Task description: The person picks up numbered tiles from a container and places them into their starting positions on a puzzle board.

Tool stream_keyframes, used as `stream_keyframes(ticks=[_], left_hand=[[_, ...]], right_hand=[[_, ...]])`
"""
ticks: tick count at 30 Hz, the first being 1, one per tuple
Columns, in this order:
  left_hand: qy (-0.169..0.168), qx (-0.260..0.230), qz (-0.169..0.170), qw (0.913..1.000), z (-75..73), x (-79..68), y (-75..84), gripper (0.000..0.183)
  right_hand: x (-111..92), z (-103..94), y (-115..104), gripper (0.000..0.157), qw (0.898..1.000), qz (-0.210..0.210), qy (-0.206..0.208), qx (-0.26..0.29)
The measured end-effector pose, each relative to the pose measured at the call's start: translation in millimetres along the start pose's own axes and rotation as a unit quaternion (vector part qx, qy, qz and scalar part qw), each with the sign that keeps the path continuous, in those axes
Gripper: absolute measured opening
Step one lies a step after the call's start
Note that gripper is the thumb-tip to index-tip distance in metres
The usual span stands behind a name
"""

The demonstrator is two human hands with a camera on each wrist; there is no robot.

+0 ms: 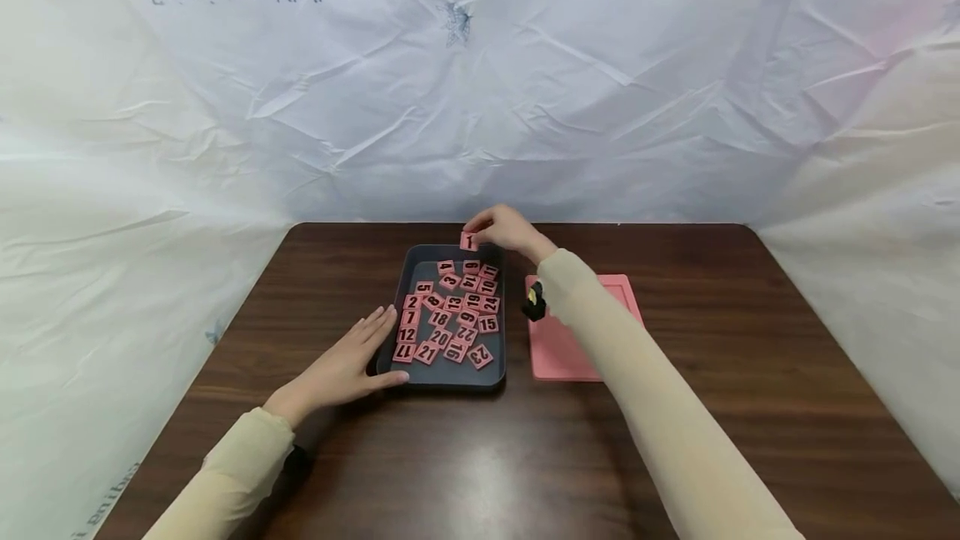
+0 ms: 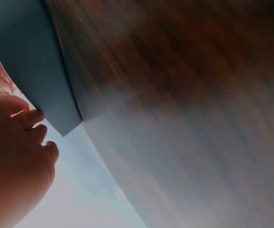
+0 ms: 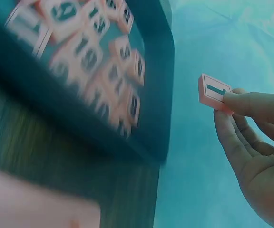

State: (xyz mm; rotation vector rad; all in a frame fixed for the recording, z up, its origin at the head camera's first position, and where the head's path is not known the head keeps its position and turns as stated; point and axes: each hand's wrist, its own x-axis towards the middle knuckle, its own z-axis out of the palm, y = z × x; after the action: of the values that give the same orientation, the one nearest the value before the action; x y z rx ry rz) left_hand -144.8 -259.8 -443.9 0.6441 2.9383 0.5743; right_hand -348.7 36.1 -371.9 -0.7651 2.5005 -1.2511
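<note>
My right hand (image 1: 512, 232) pinches a pink number tile (image 1: 469, 241) marked 1 between thumb and fingers, above the far edge of a dark grey tray (image 1: 450, 375). In the right wrist view the tile (image 3: 215, 91) is tilted, its numbered face showing. Many pink number tiles (image 1: 439, 318) lie loosely in the tray, most with black numbers showing. At the tray's left side, my left hand (image 1: 341, 369) rests against the rim with fingers extended and thumb near the front corner. The left wrist view shows that hand (image 2: 20, 147) beside the tray's outer wall (image 2: 37, 61).
A flat pink square board (image 1: 558, 348) with a raised rim lies right of the tray, partly covered by my right forearm. Both stand on a dark wooden table (image 1: 465, 457). White printed sheeting (image 1: 480, 107) hangs behind and at the sides.
</note>
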Motion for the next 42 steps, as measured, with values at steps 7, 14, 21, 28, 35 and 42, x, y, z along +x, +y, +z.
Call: stream_keyframes(ticks=[7, 14, 21, 28, 35, 42], left_hand=[[-0.010, 0.006, -0.007, 0.9999, -3.4, -0.4, -3.5, 0.112], [-0.015, 0.005, -0.014, 0.9998, -3.9, 2.2, -5.1, 0.115], [-0.008, 0.000, -0.014, 0.9999, -2.7, 1.7, -7.6, 0.112], [-0.011, -0.006, -0.024, 0.9996, -3.4, 3.8, -7.9, 0.112], [-0.013, -0.015, -0.018, 0.9996, -1.5, 5.5, -7.7, 0.112], [-0.024, -0.021, -0.027, 0.9991, 0.9, 7.9, -7.7, 0.113]], right_hand=[[-25, -28.4, 31, 0.030, 1.000, 0.029, 0.007, 0.000], [-51, -50.3, 60, 0.030, 0.999, 0.051, -0.005, -0.007], [-70, -51.4, 76, 0.027, 0.996, 0.067, -0.014, -0.049], [-80, -42.8, 85, 0.026, 0.996, 0.064, -0.030, -0.060], [-86, -35.9, 92, 0.026, 0.995, 0.078, -0.028, -0.061], [-92, -31.3, 97, 0.027, 0.994, 0.095, -0.008, -0.049]])
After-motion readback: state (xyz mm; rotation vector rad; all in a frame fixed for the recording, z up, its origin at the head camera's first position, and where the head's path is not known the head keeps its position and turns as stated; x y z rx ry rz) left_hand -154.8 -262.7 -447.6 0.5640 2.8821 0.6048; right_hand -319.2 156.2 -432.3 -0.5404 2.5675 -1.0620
